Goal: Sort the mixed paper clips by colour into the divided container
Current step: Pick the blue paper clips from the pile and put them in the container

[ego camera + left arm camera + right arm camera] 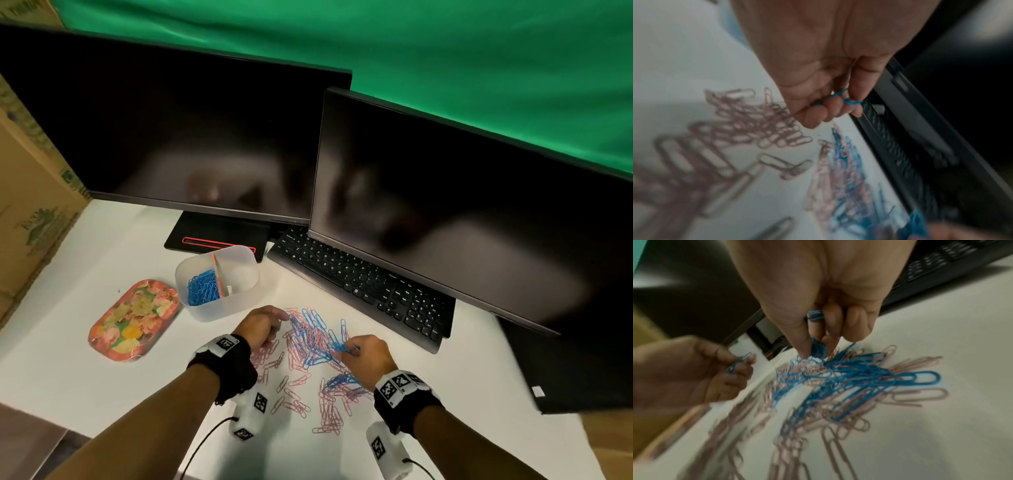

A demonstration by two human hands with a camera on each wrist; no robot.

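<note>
The job looks partly done, perhaps short of halfway by my judgement. The container (217,283) stands on the desk (85,370) at about 11 o'clock from the hands, and its left compartment already holds a heap of blue clips (203,287); the right compartment, past the divider (218,274), shows no clips that I can make out. What is left lies in the loose pile (311,339) between and just ahead of both hands: blue and pink clips tangled together at its 12 o'clock end, with mostly pink clips (329,411) strewn toward 6 o'clock. So the blues seem to be going first, and the pinks look untouched. The left hand (261,324) sits at the pile's 9 o'clock edge with its fingers curled in, pinching a few blue clips, as the left wrist view shows (846,99). The right hand (367,356) is at the pile's 3 o'clock side, thumb and fingers closed on a small bunch of blue clips (818,347) right at the top of the tangle, with another blue clip tucked higher against the palm. Both hands therefore seem mid-gather, not yet carrying anything to the container. Remaining, as I judge it: finish pulling out the blues, drop them in the left compartment, then move all the pinks to the right one. A keyboard (363,284) lies at 1 o'clock, a floral tray (133,320) at 9 o'clock.
</note>
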